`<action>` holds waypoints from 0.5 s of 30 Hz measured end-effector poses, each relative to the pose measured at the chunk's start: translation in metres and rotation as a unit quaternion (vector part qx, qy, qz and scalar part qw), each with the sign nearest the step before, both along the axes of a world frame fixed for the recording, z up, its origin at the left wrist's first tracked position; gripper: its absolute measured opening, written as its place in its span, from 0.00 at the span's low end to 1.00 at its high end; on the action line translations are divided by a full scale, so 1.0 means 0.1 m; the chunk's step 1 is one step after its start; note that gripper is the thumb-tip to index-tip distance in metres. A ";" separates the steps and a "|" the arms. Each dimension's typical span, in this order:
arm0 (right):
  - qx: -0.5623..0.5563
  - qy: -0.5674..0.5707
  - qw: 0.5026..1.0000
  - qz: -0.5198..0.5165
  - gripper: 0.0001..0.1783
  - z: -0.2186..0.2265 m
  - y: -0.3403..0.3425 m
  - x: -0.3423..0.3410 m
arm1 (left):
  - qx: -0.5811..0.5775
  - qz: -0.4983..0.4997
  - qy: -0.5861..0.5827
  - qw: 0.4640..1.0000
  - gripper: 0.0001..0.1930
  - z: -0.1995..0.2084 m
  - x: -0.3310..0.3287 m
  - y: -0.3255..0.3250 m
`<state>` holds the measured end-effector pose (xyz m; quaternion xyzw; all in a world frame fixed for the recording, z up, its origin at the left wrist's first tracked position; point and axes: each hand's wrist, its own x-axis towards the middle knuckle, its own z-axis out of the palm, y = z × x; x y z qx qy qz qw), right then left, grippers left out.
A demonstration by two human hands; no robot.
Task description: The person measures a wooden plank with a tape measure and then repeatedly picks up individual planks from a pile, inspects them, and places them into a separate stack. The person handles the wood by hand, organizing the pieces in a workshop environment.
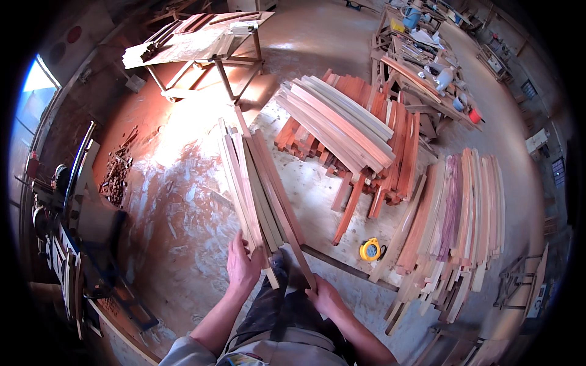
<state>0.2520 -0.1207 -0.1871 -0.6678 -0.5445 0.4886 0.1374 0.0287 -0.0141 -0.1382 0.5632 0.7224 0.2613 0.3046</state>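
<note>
In front of me lies a bundle of long wooden strips (259,183), pale and reddish-brown, running away along the left edge of a worktable (287,161). My left hand (243,263) is closed at the near part of a pale strip (255,229) on the bundle's left side; its fingertips are partly hidden. With my right hand (325,299) I grip the near end of a reddish-brown strip (297,253), which slants away from the other strips at this end. My legs show between the two near ends.
A large stack of strips (342,125) covers the table's far part, and another row (455,213) lies at right. Between them sits a yellow tape measure (370,249). A second table (183,49) stands far left, a cluttered bench (421,67) far right, machinery (67,232) at left.
</note>
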 end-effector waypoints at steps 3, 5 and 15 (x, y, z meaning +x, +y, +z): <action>0.009 -0.027 0.999 0.035 0.23 0.16 0.02 -0.07 | -0.057 0.000 0.055 0.997 0.34 0.02 -0.04 0.14; 0.014 -0.021 0.998 0.051 0.24 0.09 -0.02 -0.07 | -0.093 -0.021 0.070 0.993 0.34 -0.02 -0.01 0.21; -0.012 -0.023 0.998 0.061 0.25 0.11 -0.04 -0.02 | -0.079 0.005 -0.263 0.962 0.12 -0.12 -0.13 0.19</action>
